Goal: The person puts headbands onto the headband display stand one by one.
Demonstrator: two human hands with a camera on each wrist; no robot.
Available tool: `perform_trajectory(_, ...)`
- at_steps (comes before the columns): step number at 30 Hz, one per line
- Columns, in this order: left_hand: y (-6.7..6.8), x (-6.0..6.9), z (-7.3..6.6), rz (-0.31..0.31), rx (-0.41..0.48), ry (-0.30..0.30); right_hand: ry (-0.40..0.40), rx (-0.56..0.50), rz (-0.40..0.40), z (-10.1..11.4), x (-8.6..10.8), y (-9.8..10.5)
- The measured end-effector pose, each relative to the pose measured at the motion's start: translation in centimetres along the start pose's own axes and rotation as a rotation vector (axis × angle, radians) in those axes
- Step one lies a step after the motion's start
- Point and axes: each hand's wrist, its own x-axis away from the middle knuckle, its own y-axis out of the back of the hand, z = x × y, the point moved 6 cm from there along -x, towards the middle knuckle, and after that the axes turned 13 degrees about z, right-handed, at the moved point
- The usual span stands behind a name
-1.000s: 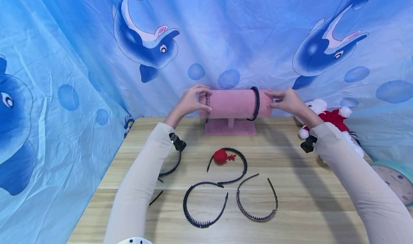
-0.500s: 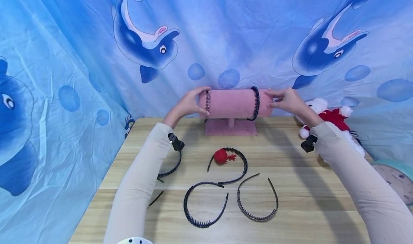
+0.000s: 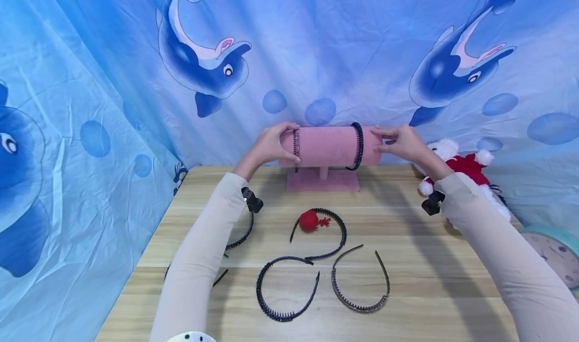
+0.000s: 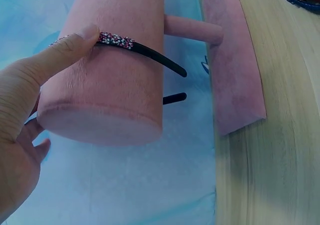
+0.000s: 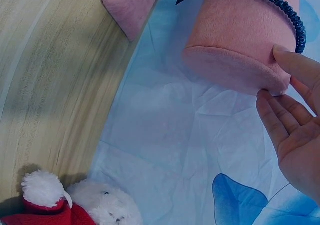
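Observation:
A pink velvet roll (image 3: pixel 327 147) on a stand with a flat base (image 3: pixel 322 182) stands at the back of the table. Around the roll's left part sits a headband (image 4: pixel 117 40) with small sparkling stones and dark ends. My left hand (image 3: pixel 271 143) grips it, thumb on the stones in front, fingers behind the roll and partly hidden. A dark blue-black toothed headband (image 3: pixel 359 148) circles the roll's right part. Near it, my right hand (image 3: pixel 404 141) holds the roll's right end, thumb at the edge and fingers by the end face.
Several toothed headbands lie on the wooden table (image 3: pixel 420 291), one with a red ball ornament (image 3: pixel 309 221). Some are partly hidden by my left sleeve. A plush toy in red (image 3: pixel 470 169) and a round clock (image 3: pixel 554 256) stand at right. A dolphin curtain (image 3: pixel 339 45) hangs behind.
The sparkling headband has slid slightly rightward along the roll, with my left hand moving along. My right hand stays in place at the other end.

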Motion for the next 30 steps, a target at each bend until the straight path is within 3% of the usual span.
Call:
perform_trajectory(18, -1.9, -2.7, -3.1, 0.018, -0.191, -0.04, 0.019, -0.023, 0.0, -0.1, 0.2, -0.1)
perform_trajectory(30, -3.5, -4.2, -4.9, 0.017, -0.193, -0.064, 0.011, -0.022, 0.0, -0.3, 0.0, -0.1)
